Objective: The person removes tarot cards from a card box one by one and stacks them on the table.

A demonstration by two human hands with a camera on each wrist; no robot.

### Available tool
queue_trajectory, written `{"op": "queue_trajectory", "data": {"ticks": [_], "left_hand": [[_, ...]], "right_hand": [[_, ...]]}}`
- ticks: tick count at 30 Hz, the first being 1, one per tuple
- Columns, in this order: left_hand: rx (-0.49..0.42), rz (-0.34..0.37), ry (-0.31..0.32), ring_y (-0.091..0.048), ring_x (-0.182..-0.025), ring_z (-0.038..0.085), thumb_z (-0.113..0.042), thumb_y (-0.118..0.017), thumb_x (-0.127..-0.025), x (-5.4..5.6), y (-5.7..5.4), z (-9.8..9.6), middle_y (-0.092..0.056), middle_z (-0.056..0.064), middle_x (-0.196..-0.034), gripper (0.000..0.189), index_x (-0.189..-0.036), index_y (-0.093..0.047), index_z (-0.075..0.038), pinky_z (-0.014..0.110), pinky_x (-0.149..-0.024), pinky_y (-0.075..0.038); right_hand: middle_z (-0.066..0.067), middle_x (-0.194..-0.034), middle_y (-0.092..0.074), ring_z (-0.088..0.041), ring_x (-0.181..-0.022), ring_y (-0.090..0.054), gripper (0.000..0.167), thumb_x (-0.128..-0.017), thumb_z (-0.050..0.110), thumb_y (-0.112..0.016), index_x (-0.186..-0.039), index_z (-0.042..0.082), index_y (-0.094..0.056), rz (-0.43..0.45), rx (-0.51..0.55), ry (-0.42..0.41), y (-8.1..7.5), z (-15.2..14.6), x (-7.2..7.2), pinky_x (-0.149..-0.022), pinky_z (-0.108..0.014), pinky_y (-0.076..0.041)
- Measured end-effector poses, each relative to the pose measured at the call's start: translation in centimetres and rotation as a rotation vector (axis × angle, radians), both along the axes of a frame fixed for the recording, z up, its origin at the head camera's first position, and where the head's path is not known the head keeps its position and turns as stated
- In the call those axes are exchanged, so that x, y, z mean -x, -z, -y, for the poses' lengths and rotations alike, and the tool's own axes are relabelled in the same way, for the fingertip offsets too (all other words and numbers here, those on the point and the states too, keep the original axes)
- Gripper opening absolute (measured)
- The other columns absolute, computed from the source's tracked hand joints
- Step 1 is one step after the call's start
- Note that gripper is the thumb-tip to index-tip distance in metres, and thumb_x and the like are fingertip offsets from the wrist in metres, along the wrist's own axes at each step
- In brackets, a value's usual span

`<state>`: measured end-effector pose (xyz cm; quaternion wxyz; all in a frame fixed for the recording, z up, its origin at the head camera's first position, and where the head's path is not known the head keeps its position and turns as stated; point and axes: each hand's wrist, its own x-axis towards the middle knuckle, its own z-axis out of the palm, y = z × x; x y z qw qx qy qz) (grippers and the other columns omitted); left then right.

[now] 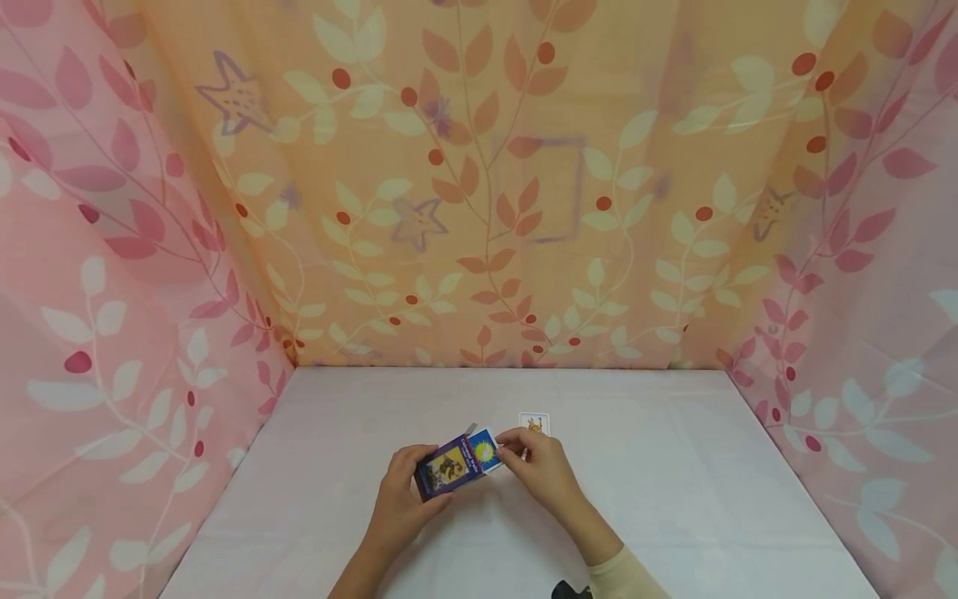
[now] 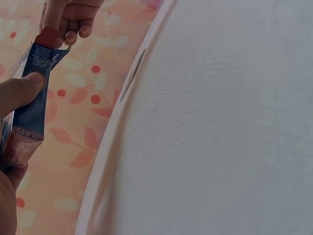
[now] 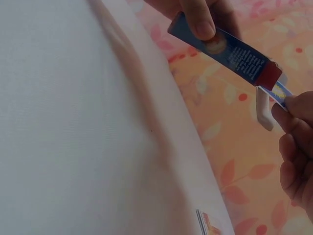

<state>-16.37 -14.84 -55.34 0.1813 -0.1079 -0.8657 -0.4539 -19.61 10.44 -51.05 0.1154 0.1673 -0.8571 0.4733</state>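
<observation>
My left hand [image 1: 398, 503] grips a dark blue and purple card box [image 1: 447, 467] with a yellow picture on its front, tilted up to the right. Its thumb presses the narrow side of the box, seen in the left wrist view. From the open right end a blue card with a yellow sun [image 1: 485, 450] sticks partway out. My right hand [image 1: 550, 476] pinches the outer edge of that card between thumb and fingers, as the right wrist view also shows. A red end flap [image 3: 269, 74] stands out at the box mouth.
Beyond my right hand, a white-bordered card with an orange figure [image 1: 535, 422] lies on the white table [image 1: 337, 433]. A black object [image 1: 570, 591] shows at the bottom edge, near the right sleeve. Leaf-patterned cloth [image 1: 464, 274] rises behind the table and at both sides.
</observation>
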Motion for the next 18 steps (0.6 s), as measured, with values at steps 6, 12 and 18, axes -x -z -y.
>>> {"op": "queue_trajectory", "data": {"ticks": [6, 12, 18], "left_hand": [[-0.012, 0.008, 0.004, -0.053, -0.121, 0.006, -0.017, -0.098, -0.066, 0.0, -0.1, 0.0, -0.054, -0.014, -0.131, 0.08, -0.135, -0.059, -0.025, 0.045, -0.106, -0.051], [-0.01, 0.007, 0.007, -0.052, -0.122, 0.006, -0.016, -0.098, -0.066, 0.0, 0.0, 0.1, -0.054, -0.015, -0.131, 0.081, -0.136, -0.059, -0.026, 0.044, -0.106, -0.051], [-0.01, 0.012, -0.001, -0.053, -0.123, 0.007, -0.016, -0.098, -0.066, 0.0, 0.0, 0.1, -0.054, -0.014, -0.132, 0.081, -0.135, -0.058, -0.028, 0.046, -0.107, -0.051]], "right_hand": [[0.014, -0.082, -0.066, -0.006, -0.074, -0.056, 0.012, -0.091, 0.02, -0.079, -0.103, 0.021, -0.076, 0.01, 0.014, 0.02, -0.4, -0.5, 0.2, -0.064, -0.022, -0.05], [0.014, -0.084, -0.066, -0.008, -0.075, -0.057, 0.012, -0.093, 0.02, -0.078, -0.104, 0.023, -0.075, 0.011, 0.023, 0.025, -0.7, -1.0, 0.3, -0.064, -0.022, -0.051], [0.014, -0.083, -0.066, -0.009, -0.076, -0.058, 0.012, -0.092, 0.019, -0.078, -0.104, 0.023, -0.076, 0.017, 0.039, 0.041, -1.0, -1.4, 0.4, -0.065, -0.022, -0.051]]}}
